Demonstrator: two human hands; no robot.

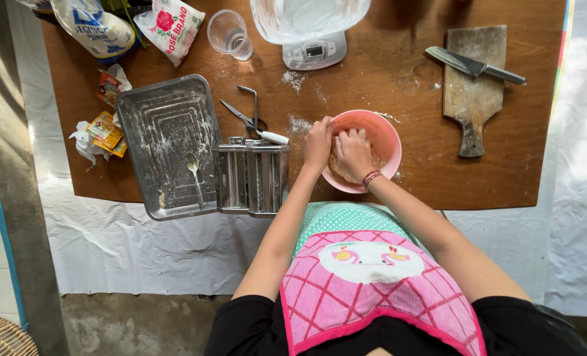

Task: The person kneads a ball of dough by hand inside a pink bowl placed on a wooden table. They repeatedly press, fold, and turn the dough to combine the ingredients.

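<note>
A person in a pink checked apron (372, 290) leans over a brown wooden table (399, 79) and works with both hands in a pink bowl (384, 135) that stands near the table's front edge. The right hand (354, 153) is curled shut, knuckles up, pressing into the pale dough (338, 170) at the bottom of the bowl; a red bracelet (371, 177) circles that wrist. The left hand (318, 142) clasps the bowl's left rim, fingers bent over the edge.

Just left of the bowl stands a metal pasta machine (251, 178), and beside it lies a floury metal tray (165, 132) with a spoon (194, 168) in it. Scissors (244, 117) lie behind the machine. Farther back are a kitchen scale (314, 53) bearing a clear container (306, 16), a plastic cup (229, 33) and two flour bags (171, 26). To the right, well apart from the bowl, a knife (472, 64) rests on a worn cutting board (472, 86).
</note>
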